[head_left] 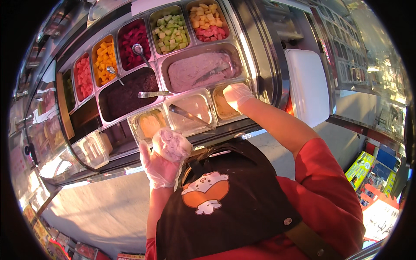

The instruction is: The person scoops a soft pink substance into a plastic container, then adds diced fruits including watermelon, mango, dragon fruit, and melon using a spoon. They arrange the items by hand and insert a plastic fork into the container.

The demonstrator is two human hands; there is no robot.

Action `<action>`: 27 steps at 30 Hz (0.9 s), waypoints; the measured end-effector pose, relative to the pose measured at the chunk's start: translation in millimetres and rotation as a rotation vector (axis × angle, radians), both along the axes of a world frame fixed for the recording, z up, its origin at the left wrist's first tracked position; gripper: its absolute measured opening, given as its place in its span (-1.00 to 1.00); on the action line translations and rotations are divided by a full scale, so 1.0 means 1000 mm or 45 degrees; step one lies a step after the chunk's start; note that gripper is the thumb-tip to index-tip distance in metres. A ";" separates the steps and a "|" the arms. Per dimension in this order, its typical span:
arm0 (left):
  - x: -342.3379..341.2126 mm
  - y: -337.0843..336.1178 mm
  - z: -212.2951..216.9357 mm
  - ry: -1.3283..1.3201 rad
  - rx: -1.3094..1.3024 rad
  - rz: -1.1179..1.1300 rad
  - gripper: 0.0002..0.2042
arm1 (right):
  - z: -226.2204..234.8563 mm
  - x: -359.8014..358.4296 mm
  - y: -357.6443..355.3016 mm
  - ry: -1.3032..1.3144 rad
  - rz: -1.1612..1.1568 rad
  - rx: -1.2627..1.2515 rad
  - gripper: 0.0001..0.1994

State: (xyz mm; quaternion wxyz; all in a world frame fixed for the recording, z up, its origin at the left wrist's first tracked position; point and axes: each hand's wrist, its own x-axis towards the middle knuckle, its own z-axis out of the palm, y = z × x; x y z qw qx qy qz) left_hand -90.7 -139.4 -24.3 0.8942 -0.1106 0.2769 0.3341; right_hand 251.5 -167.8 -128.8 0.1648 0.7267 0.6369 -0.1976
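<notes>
My left hand (162, 169), in a clear plastic glove, is palm up below the counter's near edge. It holds a lump of pale purple mash (172, 145), its thumb raised beside it. My right hand (238, 96), gloved the same way, reaches down into a small metal pan of tan crumbly filling (223, 106). Its fingers are bent together and turned away, so what they hold, if anything, is hidden. Just behind that pan, a wide pan of purple mash (186, 76) has a scooped hollow on its right.
Pans of diced green melon (170, 34), orange and pink cubes, mango cubes (105, 60) and dark red fruit fill the back rows. Spoons (138, 51) stand in some. A dark paste pan (128, 97) lies left. A flat-handled tool (186, 115) crosses a front pan. White lids (307, 86) are right.
</notes>
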 end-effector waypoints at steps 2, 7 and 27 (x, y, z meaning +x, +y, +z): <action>0.003 0.000 -0.001 0.072 0.017 -0.017 -0.26 | 0.003 0.006 0.004 0.025 -0.043 -0.061 -0.85; 0.013 0.001 -0.001 0.087 -0.002 -0.021 -0.24 | 0.008 0.015 0.024 0.101 -0.359 -0.353 -0.81; 0.037 0.006 -0.004 0.087 -0.017 -0.046 -0.29 | 0.016 0.001 0.036 0.154 -0.038 -0.262 -0.84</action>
